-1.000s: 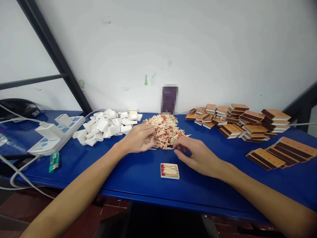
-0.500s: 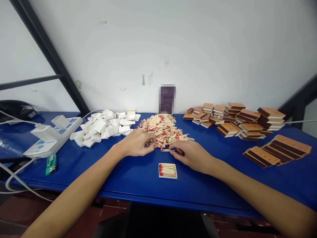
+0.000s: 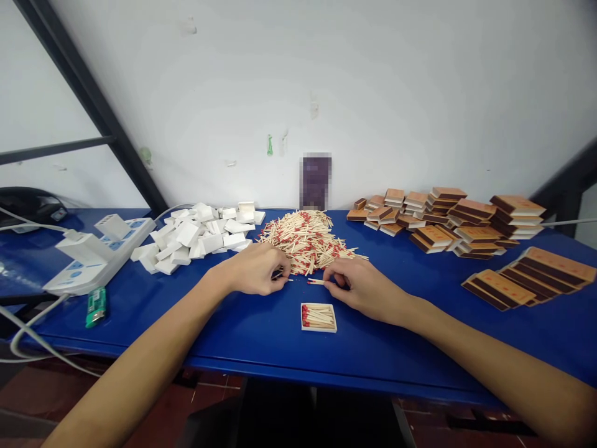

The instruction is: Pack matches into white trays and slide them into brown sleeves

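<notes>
My right hand (image 3: 357, 283) pinches one or more matchsticks (image 3: 316, 282), their red heads pointing left. My left hand (image 3: 259, 267) is closed in a pinch at the near left side of the match pile; a short pale match end (image 3: 290, 280) sticks out from its fingertips. Behind both hands lies a heap of loose red-headed matches (image 3: 308, 239). In front of them sits a small white matchbox tray (image 3: 318, 330) holding a layer of matches, heads to the left.
White empty trays (image 3: 188, 235) are heaped at the left, near a power strip (image 3: 97, 267) and a green lighter (image 3: 96, 307). Matchbox sleeves (image 3: 431, 238) are stacked at the back right, with flat sleeves (image 3: 499, 289) fanned nearer. All rest on a blue table (image 3: 261, 351) against a wall.
A pale match end now shows at my left fingertips. My right hand has shifted slightly right with its matchsticks, away from my left hand. The view has tilted a little.
</notes>
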Motion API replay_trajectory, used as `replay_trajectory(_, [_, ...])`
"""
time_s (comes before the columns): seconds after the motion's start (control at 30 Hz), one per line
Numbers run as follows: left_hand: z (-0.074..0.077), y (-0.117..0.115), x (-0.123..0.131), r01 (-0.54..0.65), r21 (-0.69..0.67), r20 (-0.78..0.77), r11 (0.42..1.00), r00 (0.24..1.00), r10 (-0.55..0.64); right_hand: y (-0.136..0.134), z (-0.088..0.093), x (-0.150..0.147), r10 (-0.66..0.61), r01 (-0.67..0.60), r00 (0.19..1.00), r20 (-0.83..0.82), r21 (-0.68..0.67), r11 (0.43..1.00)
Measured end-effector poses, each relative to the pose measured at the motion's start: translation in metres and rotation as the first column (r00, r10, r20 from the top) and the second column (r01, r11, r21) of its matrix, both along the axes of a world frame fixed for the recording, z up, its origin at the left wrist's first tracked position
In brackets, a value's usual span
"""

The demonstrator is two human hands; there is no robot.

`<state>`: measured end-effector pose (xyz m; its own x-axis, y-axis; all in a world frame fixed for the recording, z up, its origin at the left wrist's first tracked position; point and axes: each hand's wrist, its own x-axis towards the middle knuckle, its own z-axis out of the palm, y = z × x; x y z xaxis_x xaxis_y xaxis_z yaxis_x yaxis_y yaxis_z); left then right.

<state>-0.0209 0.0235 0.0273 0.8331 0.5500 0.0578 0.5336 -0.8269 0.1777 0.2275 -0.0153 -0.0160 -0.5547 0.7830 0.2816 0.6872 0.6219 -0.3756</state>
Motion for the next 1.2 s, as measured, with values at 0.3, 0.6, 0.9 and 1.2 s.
replay_trajectory(0.3, [-0.006,-0.008,0.012,0.055,-0.059,0.069,0.997,0.996,-0.05,-0.003,0.006,0.004,0.004,0.003,0.989,-0.147,0.053,0.999])
replay_trajectory(0.6, [0.0,0.0,-0.003,-0.052,0.059,0.072,0.997,0.996,0.047,-0.007,0.013,0.006,0.136,-0.102,0.972,-0.191,0.177,0.979])
replay_trajectory(0.9, [0.002,0.0,-0.003,-0.036,-0.008,0.047,0.999,0.998,0.036,-0.009,0.014,0.004,0.059,0.005,0.972,-0.23,0.269,0.963])
replay_trajectory(1.2, [-0.002,-0.002,0.004,0.045,-0.103,0.088,0.994,0.995,-0.036,-0.011,0.015,0.005,0.049,-0.006,0.959,-0.279,0.153,0.988])
